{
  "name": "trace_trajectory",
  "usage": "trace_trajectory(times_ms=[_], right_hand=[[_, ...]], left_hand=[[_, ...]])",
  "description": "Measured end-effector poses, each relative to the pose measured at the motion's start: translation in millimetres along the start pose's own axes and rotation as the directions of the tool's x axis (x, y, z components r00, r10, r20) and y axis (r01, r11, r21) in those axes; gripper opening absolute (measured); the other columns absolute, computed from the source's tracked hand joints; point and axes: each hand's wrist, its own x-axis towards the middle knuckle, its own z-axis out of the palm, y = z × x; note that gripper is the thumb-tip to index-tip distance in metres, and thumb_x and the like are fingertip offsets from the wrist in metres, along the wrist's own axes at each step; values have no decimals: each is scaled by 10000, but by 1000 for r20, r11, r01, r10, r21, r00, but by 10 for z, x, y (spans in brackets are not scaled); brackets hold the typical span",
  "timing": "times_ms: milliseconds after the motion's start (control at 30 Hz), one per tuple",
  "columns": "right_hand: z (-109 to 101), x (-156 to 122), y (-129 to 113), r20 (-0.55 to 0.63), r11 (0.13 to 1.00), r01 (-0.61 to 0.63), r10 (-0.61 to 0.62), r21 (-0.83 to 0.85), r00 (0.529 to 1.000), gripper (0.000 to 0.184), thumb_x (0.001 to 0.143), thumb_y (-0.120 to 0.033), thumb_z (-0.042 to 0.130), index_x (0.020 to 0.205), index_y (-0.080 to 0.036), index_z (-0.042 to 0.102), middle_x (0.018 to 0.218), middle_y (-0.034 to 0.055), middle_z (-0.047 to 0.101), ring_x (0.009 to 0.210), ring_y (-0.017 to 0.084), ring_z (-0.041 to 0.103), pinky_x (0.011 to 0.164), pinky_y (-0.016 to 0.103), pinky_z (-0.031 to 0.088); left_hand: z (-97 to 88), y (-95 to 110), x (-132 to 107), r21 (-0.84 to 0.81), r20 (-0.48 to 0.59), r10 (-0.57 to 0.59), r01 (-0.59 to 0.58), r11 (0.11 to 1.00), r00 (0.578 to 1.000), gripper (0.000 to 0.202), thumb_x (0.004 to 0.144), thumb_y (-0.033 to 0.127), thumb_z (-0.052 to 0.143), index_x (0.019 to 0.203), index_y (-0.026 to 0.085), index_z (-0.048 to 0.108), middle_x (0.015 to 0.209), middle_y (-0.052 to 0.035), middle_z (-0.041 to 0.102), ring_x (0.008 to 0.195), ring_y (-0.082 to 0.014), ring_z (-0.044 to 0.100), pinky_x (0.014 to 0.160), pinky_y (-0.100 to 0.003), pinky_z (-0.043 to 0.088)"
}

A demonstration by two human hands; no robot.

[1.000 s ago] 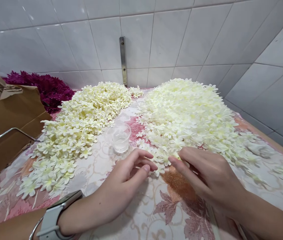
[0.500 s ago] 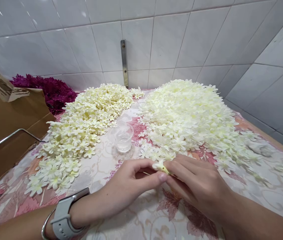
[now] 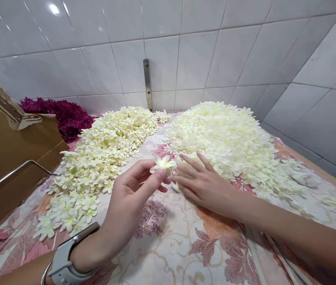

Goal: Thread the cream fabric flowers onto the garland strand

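Between the thumb and fingers of my left hand [image 3: 138,190] is a white artificial flower [image 3: 164,164] with a pale yellow centre, its open face turned up. My right hand [image 3: 206,186] is just right of it, fingers stretched out and spread, over the near edge of the right flower pile [image 3: 221,134]. A whitish petal shape shows by its lower fingertips; whether they touch it I cannot tell. To the left of my left hand lies another heap of cream-yellow flowers [image 3: 108,142]. The clear plastic cup is hidden behind my left hand.
A cardboard box [image 3: 16,154] with a bent metal rod [image 3: 8,178] stands at the left. Behind it is a bunch of purple flowers [image 3: 64,114]. A floral cloth [image 3: 180,253] covers the table. A metal bracket [image 3: 147,83] is fixed to the tiled wall.
Both hands were together on the flower; now my right hand has let go and spread its fingers. My left hand has moved up and left with the flower. The view has tilted slightly upward.
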Motion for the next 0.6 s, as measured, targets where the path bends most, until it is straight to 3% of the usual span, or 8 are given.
trace_trajectory(times_ms=[167,267,433,600], right_hand=[[23,-39,527,1,993,-34,35,-112,999,308,913,-220,456,1180,-216,609,1333,112,539,1286,358,389,1017,628,234],[21,-88,762,-1,986,-68,69,-154,998,323,909,-187,450,1201,-205,586,1332,137,535,1269,367,408,995,643,224],[-116,-83,807,-16,984,-111,110,-136,994,296,940,-316,404,1121,-265,633,1273,95,590,1274,362,395,980,681,156],[-325,-10,550,-60,990,-139,137,-25,989,358,955,-300,368,845,-201,695,1233,121,604,1263,338,405,988,620,166]], left_hand=[[24,8,11,14,0,-83,83,996,997,57,763,261,689,731,214,689,705,40,649,673,-100,614,614,-168,505],[41,13,-2,76,92,-228,222,972,969,109,768,272,678,706,183,694,686,24,652,651,-100,616,619,-169,490],[94,-109,-63,120,204,-541,527,841,816,144,723,295,715,683,160,682,635,12,658,615,-100,611,589,-171,447],[123,-227,-147,28,317,-641,669,743,699,169,680,292,744,676,137,677,654,1,635,632,-95,563,627,-188,426]])
